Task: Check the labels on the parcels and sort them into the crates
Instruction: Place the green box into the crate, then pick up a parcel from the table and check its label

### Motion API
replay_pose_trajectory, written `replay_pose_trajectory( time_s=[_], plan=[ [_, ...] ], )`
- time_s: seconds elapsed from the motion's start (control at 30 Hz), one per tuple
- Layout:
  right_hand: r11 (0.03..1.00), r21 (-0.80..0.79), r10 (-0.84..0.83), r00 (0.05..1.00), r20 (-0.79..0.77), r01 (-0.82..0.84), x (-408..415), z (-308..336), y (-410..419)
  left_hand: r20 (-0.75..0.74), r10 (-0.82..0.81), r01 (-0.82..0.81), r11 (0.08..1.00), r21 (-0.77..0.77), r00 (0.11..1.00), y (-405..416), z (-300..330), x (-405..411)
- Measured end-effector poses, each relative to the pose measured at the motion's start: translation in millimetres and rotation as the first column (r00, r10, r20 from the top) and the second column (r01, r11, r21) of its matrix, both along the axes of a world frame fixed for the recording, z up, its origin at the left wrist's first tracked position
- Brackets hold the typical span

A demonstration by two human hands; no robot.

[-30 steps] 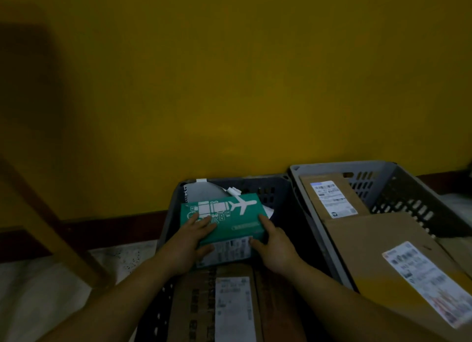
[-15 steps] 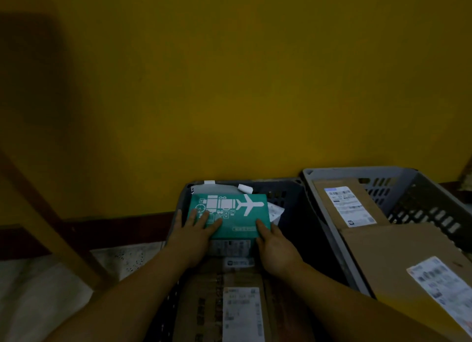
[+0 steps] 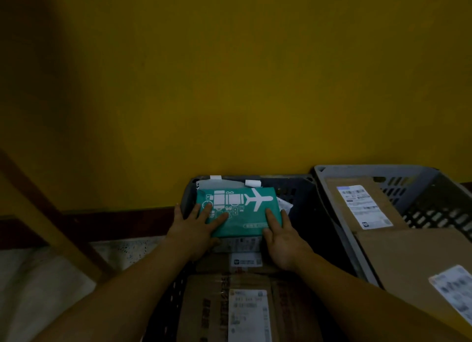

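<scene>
head view: a yellow wall (image 3: 255, 86) fills most of the frame, with a dark skirting board (image 3: 102, 221) along its foot and speckled floor (image 3: 122, 252) below it. a wooden beam (image 3: 51, 214) slants across the left side. two crates stand side by side against the wall. the grey crate (image 3: 434, 186) on the right holds a large cardboard box (image 3: 408, 260) with a white label at its near end, and behind it, toward the wall, a smaller brown parcel (image 3: 362, 203) with its label facing up. the dark crate (image 3: 314, 214) on the left holds a brown carton (image 3: 204, 306) at its near end with a white label on top, and the green parcel (image 3: 237, 211), printed with a white plane, lying at the far end by the wall on top of other packages, a grey mailer (image 3: 214, 183) poking out behind it. the left hand (image 3: 196, 226) lies flat on the green parcel's left part, fingers spread and straight, pressing down. the right hand (image 3: 281, 235) rests against the parcel's right edge, fingers straight and together.
</scene>
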State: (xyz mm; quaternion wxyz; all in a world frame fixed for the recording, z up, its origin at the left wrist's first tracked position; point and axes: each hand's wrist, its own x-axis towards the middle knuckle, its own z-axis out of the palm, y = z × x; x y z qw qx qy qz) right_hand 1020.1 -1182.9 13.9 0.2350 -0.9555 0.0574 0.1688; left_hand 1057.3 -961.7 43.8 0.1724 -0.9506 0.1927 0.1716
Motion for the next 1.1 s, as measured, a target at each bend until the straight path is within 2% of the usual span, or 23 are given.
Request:
replay_pose_trajectory(
  time_s=[0.1,0.23,0.37,0.53,0.7,0.8,0.9,1.1],
  plan=[
    [1.000,-0.028,-0.015,0.998,-0.059,0.013,0,12,2,-0.059,0.024,-0.027,0.998,-0.052,0.998,1,6,1],
    [0.993,-0.109,0.040,0.992,-0.122,-0.053,-14,48,-6,-0.116,0.093,-0.112,0.980,-0.165,0.989,2,29,-11],
    [0.991,-0.116,0.051,0.986,-0.157,-0.070,-39,111,-18,-0.210,0.198,-0.243,0.946,-0.213,0.957,-1,79,-32],
    [0.989,-0.131,0.045,0.982,-0.185,-0.070,-70,233,-31,-0.234,0.194,-0.256,0.928,-0.271,0.953,-10,192,-61],
    [0.985,-0.142,0.068,0.983,-0.172,-0.093,-100,366,-35,-0.257,0.178,-0.278,0.855,-0.439,0.950,-8,315,-86],
    [0.980,-0.174,0.070,0.983,-0.170,-0.100,-123,447,-29,-0.305,0.165,-0.291,0.855,-0.429,0.938,0,399,-105],
    [0.976,-0.193,0.066,0.982,-0.176,-0.100,-145,517,-19,-0.290,0.129,-0.247,0.874,-0.418,0.948,13,472,-125],
    [0.964,-0.218,0.115,0.980,-0.162,-0.149,-182,638,6,-0.277,0.151,-0.282,0.802,-0.527,0.949,44,595,-172]
  ],
)
